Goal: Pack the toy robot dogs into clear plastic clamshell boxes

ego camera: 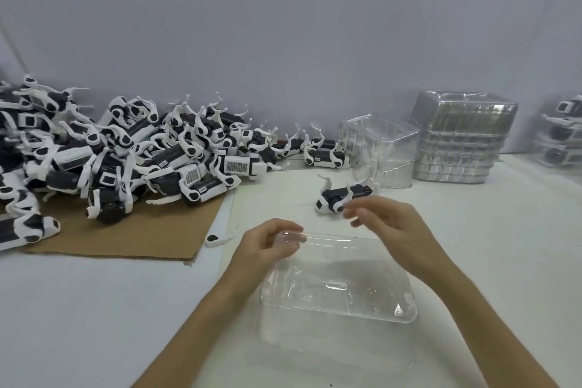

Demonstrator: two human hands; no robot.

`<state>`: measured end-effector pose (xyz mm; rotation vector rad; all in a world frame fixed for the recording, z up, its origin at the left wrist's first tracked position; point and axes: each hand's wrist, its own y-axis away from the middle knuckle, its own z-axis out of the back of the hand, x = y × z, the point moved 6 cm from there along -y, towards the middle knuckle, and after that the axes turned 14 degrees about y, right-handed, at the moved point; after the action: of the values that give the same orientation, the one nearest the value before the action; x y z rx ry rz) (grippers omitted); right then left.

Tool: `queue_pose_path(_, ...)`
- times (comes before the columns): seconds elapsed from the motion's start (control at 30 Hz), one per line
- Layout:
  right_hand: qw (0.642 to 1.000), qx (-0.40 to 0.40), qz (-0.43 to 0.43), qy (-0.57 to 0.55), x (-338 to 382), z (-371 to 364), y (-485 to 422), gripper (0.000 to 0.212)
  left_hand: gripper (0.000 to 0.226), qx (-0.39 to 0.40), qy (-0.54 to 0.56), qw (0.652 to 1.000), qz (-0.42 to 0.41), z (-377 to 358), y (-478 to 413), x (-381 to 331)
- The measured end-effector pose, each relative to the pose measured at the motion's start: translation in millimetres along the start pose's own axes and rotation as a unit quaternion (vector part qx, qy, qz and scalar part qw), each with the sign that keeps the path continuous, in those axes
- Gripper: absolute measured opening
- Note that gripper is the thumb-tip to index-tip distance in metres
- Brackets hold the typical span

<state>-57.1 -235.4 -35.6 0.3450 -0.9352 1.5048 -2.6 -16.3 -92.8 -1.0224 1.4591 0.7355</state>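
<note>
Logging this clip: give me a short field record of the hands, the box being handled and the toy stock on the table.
left hand: grips far-left corner of clear plastic clamshell box
right hand: over box's far edge, fingers loosely curled, blurred, nothing visibly held
box contents: no dog visible inside
lone black-and-white toy robot dog: on white table, just beyond right hand
heap of toy dogs: left, partly on brown cardboard sheet
stacked empty clamshells: far right
</note>
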Motion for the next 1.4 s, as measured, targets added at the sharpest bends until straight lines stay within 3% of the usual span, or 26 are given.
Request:
queue_pose_path(0.07, 0.995, -0.099, -0.012, 0.013, -7.9, 11.6, -4.6, 0.024, 0.024, -0.003, 0.002, 1.000, -0.003, 3.3, -1.0, -0.3)
queue_pose_path(0.13, 0.982, -0.155, -0.034, 0.099, -17.6, 13.9, -13.7, 0.027, 0.024, -0.011, 0.001, 1.000, -0.003, 6.7, -2.6, 0.3)
queue_pose_path(0.23, 0.966, -0.114, -0.046, 0.229, -26.8, 1.7, -41.5, 0.036, 0.029, -0.034, -0.002, 0.999, -0.006, 10.8, -4.1, 1.6)
queue_pose_path(0.3, 0.942, -0.080, -0.004, 0.325, -23.7, -3.4, -65.7, 0.048, 0.032, -0.045, 0.000, 0.999, -0.012, 14.0, -4.8, 2.2)
queue_pose_path(0.37, 0.897, 0.007, 0.040, 0.441, -24.0, -14.7, -87.5, 0.058, 0.033, -0.053, 0.006, 0.998, -0.013, 16.2, -4.7, 2.1)
queue_pose_path(0.47, 0.840, 0.141, 0.024, 0.523, -41.7, -38.6, -101.4, 0.068, 0.034, -0.052, 0.016, 0.998, -0.008, 17.8, -5.3, 2.3)
queue_pose_path(0.73, 0.841, 0.028, 0.108, 0.530, -55.2, -47.7, -114.9, 0.093, 0.032, -0.050, 0.029, 0.998, -0.007, 16.8, -5.9, 3.8)
queue_pose_path(0.77, 0.849, 0.024, 0.117, 0.515, -56.7, -45.0, -115.6, 0.095, 0.032, -0.050, 0.029, 0.998, -0.006, 16.5, -5.8, 4.2)
queue_pose_path(0.83, 0.910, 0.006, 0.090, 0.405, -58.0, -33.3, -119.5, 0.092, 0.032, -0.049, 0.028, 0.998, -0.008, 16.6, -5.5, 3.9)
queue_pose_path(0.9, 0.978, -0.037, -0.007, 0.204, -60.6, -16.2, -122.0, 0.075, 0.032, -0.049, 0.027, 0.998, -0.008, 16.4, -5.2, 4.0)
queue_pose_path(0.93, 0.992, -0.060, -0.070, 0.084, -62.2, -9.0, -120.4, 0.063, 0.032, -0.048, 0.027, 0.998, -0.007, 16.0, -5.2, 3.8)
queue_pose_path(1.0, 0.967, -0.055, -0.183, -0.170, -65.6, -3.8, -113.8, 0.045, 0.032, -0.047, 0.029, 0.998, -0.006, 15.4, -5.1, 3.5)
queue_pose_path(1.1, 0.827, 0.016, -0.284, -0.485, -59.5, -7.0, -91.7, 0.040, 0.032, -0.046, 0.027, 0.999, -0.006, 15.3, -4.4, 3.4)
queue_pose_path(1.17, 0.788, 0.060, -0.293, -0.538, -53.6, -7.5, -71.4, 0.043, 0.032, -0.046, 0.029, 0.998, -0.007, 15.3, -4.4, 3.3)
queue_pose_path(1.3, 0.813, 0.048, -0.265, -0.516, -57.5, -9.7, -38.9, 0.039, 0.030, -0.048, 0.030, 0.998, -0.003, 15.7, -4.5, 4.2)
queue_pose_path(1.4, 0.795, -0.015, -0.255, -0.550, -58.2, -5.1, -28.0, 0.037, 0.030, -0.048, 0.027, 0.999, 0.002, 16.2, -4.6, 4.9)
